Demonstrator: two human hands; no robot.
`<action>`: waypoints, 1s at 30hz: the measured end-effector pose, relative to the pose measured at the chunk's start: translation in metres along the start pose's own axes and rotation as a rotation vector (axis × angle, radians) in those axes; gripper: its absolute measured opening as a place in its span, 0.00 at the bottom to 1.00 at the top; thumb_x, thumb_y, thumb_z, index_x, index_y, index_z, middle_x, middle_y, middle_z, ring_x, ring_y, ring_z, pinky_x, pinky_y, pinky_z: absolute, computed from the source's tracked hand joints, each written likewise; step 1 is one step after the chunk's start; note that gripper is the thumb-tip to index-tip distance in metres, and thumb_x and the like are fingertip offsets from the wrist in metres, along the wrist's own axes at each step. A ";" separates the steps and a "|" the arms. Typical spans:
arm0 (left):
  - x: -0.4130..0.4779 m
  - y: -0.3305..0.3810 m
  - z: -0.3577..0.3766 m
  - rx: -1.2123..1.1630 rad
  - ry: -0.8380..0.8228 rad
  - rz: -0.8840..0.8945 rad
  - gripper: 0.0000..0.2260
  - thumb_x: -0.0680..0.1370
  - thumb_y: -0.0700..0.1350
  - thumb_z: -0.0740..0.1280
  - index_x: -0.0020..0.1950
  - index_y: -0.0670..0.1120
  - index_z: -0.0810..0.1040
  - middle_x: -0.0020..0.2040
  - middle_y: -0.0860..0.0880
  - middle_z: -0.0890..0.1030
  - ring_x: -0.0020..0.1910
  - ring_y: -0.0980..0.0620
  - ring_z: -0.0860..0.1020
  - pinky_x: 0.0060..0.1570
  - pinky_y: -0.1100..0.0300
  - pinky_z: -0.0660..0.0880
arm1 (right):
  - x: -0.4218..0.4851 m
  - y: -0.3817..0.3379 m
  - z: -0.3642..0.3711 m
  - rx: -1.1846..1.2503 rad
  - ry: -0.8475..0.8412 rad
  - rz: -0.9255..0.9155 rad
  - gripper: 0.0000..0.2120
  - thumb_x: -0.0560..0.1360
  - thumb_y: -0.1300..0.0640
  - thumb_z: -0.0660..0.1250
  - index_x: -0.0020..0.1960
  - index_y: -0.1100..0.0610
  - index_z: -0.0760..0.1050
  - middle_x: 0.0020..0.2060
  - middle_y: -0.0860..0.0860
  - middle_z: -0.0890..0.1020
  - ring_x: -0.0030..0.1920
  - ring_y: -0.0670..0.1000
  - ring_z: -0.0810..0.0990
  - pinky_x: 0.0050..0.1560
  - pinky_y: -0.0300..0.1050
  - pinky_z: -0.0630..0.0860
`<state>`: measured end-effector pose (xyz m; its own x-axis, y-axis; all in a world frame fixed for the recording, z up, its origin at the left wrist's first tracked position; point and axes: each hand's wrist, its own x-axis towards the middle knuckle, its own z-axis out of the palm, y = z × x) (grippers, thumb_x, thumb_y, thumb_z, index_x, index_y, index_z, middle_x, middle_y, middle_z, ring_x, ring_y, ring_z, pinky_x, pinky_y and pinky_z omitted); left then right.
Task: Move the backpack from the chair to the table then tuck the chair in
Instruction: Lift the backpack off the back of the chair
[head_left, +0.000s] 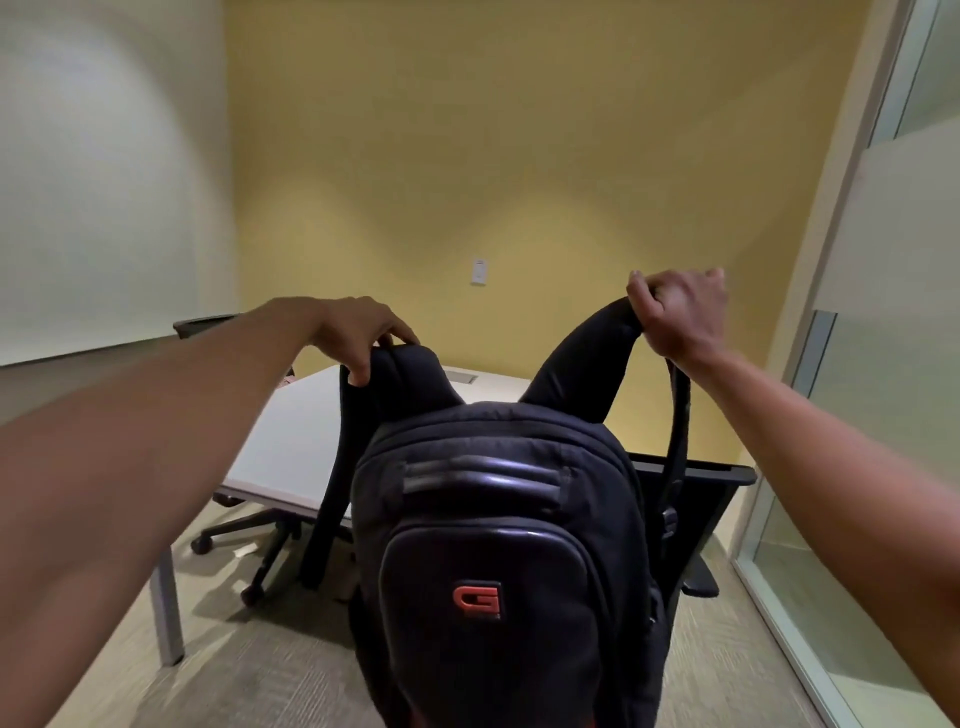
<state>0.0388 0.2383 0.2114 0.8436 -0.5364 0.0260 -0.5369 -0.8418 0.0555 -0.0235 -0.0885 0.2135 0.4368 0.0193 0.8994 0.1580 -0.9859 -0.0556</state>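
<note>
A black backpack (498, 551) with a red logo hangs in front of me, held up by its two padded shoulder straps. My left hand (358, 332) grips the left strap at its top. My right hand (680, 312) is closed around the right strap, raised a little higher. Behind the backpack stands a white table (291, 436) with grey legs. A black office chair (696, 499) shows to the right, partly hidden by the backpack; its backrest top and one armrest are visible.
Another black wheeled chair (249, 540) sits under the table's left side, with a chair back (208, 325) showing beyond the table. A yellow wall is behind, a glass partition (872, 415) on the right, carpet below.
</note>
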 end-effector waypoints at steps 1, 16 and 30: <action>0.000 0.001 0.003 0.001 0.023 0.007 0.35 0.62 0.34 0.71 0.67 0.52 0.68 0.61 0.47 0.77 0.52 0.49 0.77 0.47 0.57 0.75 | 0.001 0.000 -0.002 -0.003 0.007 0.005 0.22 0.70 0.43 0.43 0.22 0.53 0.54 0.19 0.49 0.58 0.23 0.49 0.56 0.42 0.46 0.54; 0.023 0.049 0.073 -0.152 0.337 0.211 0.20 0.75 0.58 0.61 0.67 0.59 0.67 0.67 0.53 0.74 0.63 0.50 0.71 0.55 0.55 0.68 | 0.024 -0.002 -0.033 -0.017 0.095 0.013 0.28 0.68 0.42 0.44 0.24 0.62 0.66 0.21 0.56 0.65 0.25 0.55 0.60 0.40 0.45 0.53; 0.048 0.138 0.106 -0.126 0.669 0.770 0.20 0.71 0.55 0.69 0.54 0.41 0.77 0.58 0.43 0.79 0.56 0.45 0.78 0.54 0.55 0.75 | -0.012 0.056 -0.089 -0.158 0.149 0.227 0.26 0.69 0.42 0.46 0.21 0.59 0.62 0.18 0.51 0.63 0.23 0.52 0.60 0.43 0.48 0.59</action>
<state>0.0038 0.0899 0.1142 0.1231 -0.7518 0.6478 -0.9620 -0.2507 -0.1081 -0.0982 -0.1586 0.2383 0.3091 -0.2178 0.9257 -0.0731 -0.9760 -0.2052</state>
